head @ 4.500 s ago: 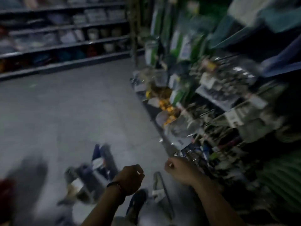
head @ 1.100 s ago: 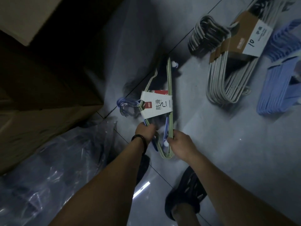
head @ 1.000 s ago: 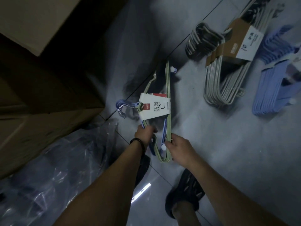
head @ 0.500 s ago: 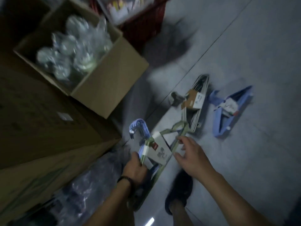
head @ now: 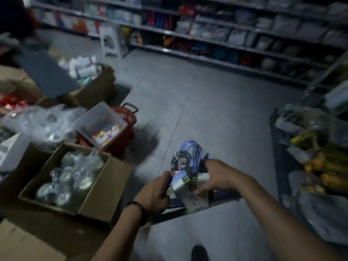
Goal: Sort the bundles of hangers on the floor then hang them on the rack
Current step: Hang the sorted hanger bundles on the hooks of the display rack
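I hold a bundle of hangers (head: 189, 182) up in front of me, its metal and pale blue hooks pointing upward and a white paper label wrapped round its middle. My left hand (head: 155, 193) grips the bundle's left side. My right hand (head: 216, 176) holds the right side, fingers curled over the label and the hanger shoulders. The lower parts of the hangers are dark and partly hidden behind my hands. The other bundles on the floor are out of view.
An open cardboard box (head: 75, 182) of wrapped shiny items sits at the left. Behind it a red basket (head: 120, 134) carries a clear plastic tub. Stocked shelves (head: 226, 36) line the back wall, and a goods rack (head: 318, 147) stands at the right. My shoe (head: 199, 253) shows below.
I have lifted the hanger bundle off the floor and raised my view from the floor to the aisle. Both hands now hold the bundle upright.
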